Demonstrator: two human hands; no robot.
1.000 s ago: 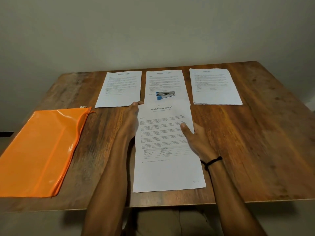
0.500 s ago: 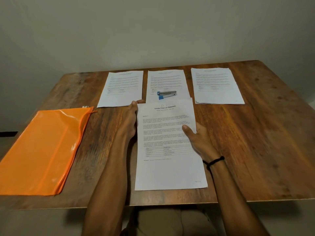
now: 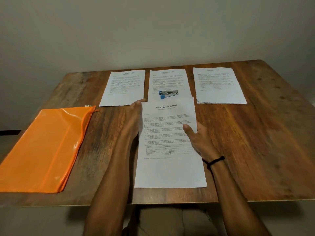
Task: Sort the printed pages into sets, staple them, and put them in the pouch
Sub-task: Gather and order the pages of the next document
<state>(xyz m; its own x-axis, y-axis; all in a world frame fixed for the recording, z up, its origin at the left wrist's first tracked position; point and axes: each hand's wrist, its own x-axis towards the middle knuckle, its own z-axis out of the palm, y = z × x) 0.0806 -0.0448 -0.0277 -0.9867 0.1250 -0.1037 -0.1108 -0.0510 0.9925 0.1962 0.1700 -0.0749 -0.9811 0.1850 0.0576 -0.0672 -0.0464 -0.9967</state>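
Wood-grain counter (image 3: 255,142) fills the lower two thirds of the frame, with a plain pale wall (image 3: 153,31) above.

Orange zip pouch (image 3: 44,147): flat on the counter at the left of the frame, zip edge facing right, small white pull tab (image 3: 87,105) at its upper right corner. It is apart from all the paper.

Three sets of printed pages lie in a row across upper centre:
- left set (image 3: 124,87)
- middle set (image 3: 168,80), with a blue and silver stapler (image 3: 168,94) lying on its lower part
- right set (image 3: 218,86), several sheet edges showing at its lower left corner

Fourth page (image 3: 170,167), headed "Sample Financial Statement": centre of the frame, near the counter's front edge. Its top edge overlaps the bottom of the middle set and reaches just below the stapler.

Left hand (image 3: 133,116): against the page's left edge near the top left corner, thumb tip at the corner. Fingers are hidden behind the paper, so the grip looks like a pinch but the underside cannot be seen.

Right hand (image 3: 199,142): on the page's right edge at mid height, thumb (image 3: 187,129) lying on the printed face, fingers out of sight under the sheet, pinching it. Black band (image 3: 214,160) on that wrist.
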